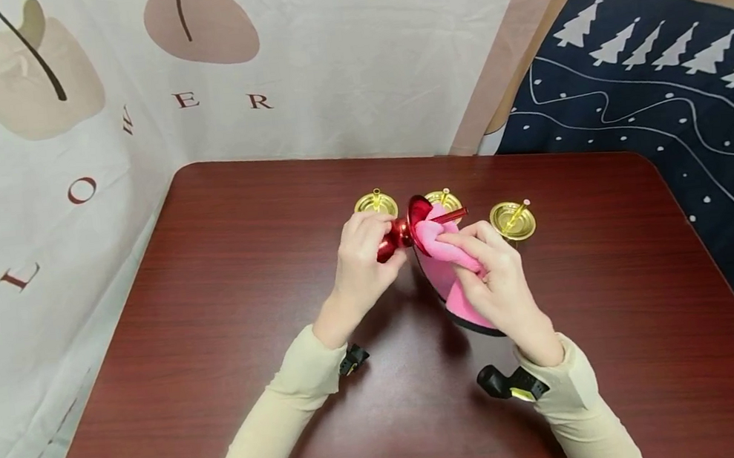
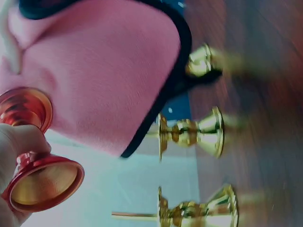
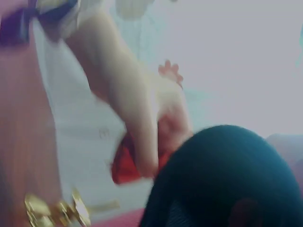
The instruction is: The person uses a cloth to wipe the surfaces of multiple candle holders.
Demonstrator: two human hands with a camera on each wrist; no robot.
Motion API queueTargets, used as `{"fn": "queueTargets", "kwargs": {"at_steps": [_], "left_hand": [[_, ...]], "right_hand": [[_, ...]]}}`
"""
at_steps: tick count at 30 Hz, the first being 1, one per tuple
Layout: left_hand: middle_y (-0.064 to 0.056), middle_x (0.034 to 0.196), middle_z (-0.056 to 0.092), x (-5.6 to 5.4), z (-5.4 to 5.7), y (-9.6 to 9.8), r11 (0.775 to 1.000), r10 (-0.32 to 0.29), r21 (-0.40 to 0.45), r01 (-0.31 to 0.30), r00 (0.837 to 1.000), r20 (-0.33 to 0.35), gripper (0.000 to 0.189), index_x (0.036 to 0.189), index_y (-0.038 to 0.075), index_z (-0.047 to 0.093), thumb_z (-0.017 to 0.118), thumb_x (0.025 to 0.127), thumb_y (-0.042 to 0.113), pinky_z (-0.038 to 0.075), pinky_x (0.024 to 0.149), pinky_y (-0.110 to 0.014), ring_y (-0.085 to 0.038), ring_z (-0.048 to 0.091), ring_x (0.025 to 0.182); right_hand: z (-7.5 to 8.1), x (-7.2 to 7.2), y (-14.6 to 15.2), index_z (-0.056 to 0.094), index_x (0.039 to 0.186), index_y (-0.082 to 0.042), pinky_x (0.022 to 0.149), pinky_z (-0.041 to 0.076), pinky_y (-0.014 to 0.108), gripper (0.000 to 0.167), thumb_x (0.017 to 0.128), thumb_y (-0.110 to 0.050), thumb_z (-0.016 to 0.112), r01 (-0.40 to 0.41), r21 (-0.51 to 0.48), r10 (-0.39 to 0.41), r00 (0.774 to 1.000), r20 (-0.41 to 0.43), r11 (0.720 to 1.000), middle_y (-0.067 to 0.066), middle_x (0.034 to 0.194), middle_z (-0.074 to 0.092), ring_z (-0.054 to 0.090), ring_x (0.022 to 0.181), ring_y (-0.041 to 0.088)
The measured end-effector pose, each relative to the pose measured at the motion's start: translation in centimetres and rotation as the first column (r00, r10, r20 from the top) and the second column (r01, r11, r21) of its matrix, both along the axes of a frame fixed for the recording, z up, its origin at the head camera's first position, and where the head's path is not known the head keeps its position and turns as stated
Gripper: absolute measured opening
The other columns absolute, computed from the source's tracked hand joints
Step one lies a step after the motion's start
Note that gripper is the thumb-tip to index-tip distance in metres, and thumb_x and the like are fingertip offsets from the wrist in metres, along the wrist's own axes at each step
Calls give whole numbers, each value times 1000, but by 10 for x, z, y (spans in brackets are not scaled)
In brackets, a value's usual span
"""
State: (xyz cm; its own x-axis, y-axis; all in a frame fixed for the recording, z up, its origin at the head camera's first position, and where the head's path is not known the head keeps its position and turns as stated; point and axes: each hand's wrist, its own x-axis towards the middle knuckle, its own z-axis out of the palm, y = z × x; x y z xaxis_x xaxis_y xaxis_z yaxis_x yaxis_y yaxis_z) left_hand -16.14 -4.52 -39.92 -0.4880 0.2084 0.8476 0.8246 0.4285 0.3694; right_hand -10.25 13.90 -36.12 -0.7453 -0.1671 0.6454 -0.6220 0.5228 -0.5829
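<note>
My left hand (image 1: 365, 259) grips a red metallic candle holder (image 1: 401, 234) by its stem. The holder lies tilted sideways in the air, its dish and thin rod toward the right. In the left wrist view its flared base shows a hollow, gold-toned underside (image 2: 46, 185). My right hand (image 1: 498, 278) pinches a pink cloth (image 1: 465, 301) with black edging, bunched against the inside of the dish beside the rod. The rest of the cloth hangs below the fingers. In the right wrist view the dark underside of the cloth (image 3: 227, 179) hides much of the holder.
Three gold candle holders stand in a row at the back of the brown table (image 1: 212, 290): a left one (image 1: 375, 203), a middle one (image 1: 451, 201) partly behind the red dish, and a right one (image 1: 512, 221). Printed hangings (image 1: 348, 52) enclose the table's far side.
</note>
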Motion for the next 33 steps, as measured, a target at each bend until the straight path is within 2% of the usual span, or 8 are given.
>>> {"fn": "queueTargets", "kwargs": {"at_steps": [4, 7, 12, 16, 23, 27, 31, 33], "left_hand": [[-20, 90, 64, -3, -1, 0, 992, 76, -92, -90, 987, -140, 17, 83, -7, 58, 66, 68, -6, 45, 86, -45, -35, 58, 89], [-20, 90, 64, -4, -3, -2, 991, 75, -95, -90, 986, -151, 15, 82, -7, 58, 66, 70, -6, 45, 86, -45, -35, 58, 89], [-18, 90, 65, -2, -4, -6, 1000, 5, 2, -4, 1000, -19, 23, 85, -6, 59, 71, 66, -6, 44, 86, -43, -34, 58, 91], [-16, 92, 65, 1, -5, -7, 993, -66, 103, 57, 994, 90, 25, 87, -5, 61, 72, 64, -5, 47, 85, -38, -30, 57, 95], [-15, 92, 65, 5, -4, -7, 975, -95, 218, 44, 969, 230, 28, 88, -4, 62, 77, 64, -1, 50, 81, -32, -25, 59, 92], [-14, 86, 64, 9, 1, -2, 953, -162, 298, 54, 922, 352, 30, 88, -3, 61, 79, 64, 0, 49, 75, -30, -22, 59, 85], [-14, 85, 64, 12, 6, 4, 928, -228, 370, 38, 844, 486, 29, 88, -2, 59, 79, 67, 2, 48, 73, -28, -21, 59, 84], [-15, 86, 65, 12, 7, 7, 923, -223, 385, 4, 821, 525, 29, 88, -2, 59, 79, 68, 2, 49, 74, -28, -22, 59, 86]], "right_hand": [[-3, 4, -11, 72, 97, -1, 62, 37, 20, 29, 74, 12, 60, 40, -118, -32, 997, 72, 992, 11, 84, 62, 54, 76, 21], [-3, 4, -14, 72, 96, -1, 61, 36, 20, 27, 75, 12, 60, 40, -137, -30, 997, 73, 990, 11, 84, 62, 52, 75, 19], [-2, 1, -10, 72, 97, -2, 64, 40, 20, 31, 74, 14, 59, -20, -73, 22, 999, 24, 997, 10, 86, 60, 55, 79, 22], [0, 0, -2, 72, 97, -3, 65, 40, 19, 34, 72, 16, 58, -42, -36, 42, 999, 8, 998, 9, 88, 59, 54, 80, 23], [-5, -7, 9, 71, 97, 1, 67, 36, 20, 30, 75, 16, 58, 109, -173, -86, 987, 138, 979, 8, 86, 61, 51, 81, 12], [-10, -11, 5, 69, 98, 5, 69, 39, 20, 22, 80, 12, 59, 196, -385, -41, 926, 375, 902, -4, 83, 62, 52, 80, 9], [-13, -12, -6, 72, 94, -13, 67, 44, 19, 27, 83, 8, 58, 241, -541, 115, 833, 541, 806, -9, 81, 64, 56, 76, 8], [-13, -12, -13, 70, 93, -22, 64, 46, 19, 31, 84, 5, 58, 256, -569, 163, 797, 582, 781, -9, 81, 64, 58, 73, 8]]}}
